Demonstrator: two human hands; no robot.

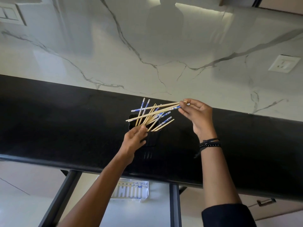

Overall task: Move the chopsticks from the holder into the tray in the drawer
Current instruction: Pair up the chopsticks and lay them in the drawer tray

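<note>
A black holder [153, 136] stands on the black counter [65, 125]. Several wooden chopsticks with blue-and-white ends [148, 117] fan out of it. My left hand [135, 141] grips the holder's near side by the rim. My right hand [196, 115] pinches the ends of a few chopsticks [157, 109], which lie almost level above the holder and point left. Below the counter's front edge the drawer [174, 205] is open. A white tray [131, 190] in it holds a few chopsticks; my left forearm hides part of it.
A white marble wall [147, 46] rises behind the counter, with a socket [284, 63] at the right and a switch plate [9, 13] at the upper left. A cabinet handle [266, 202] shows at the lower right. Black bracelets circle my right wrist.
</note>
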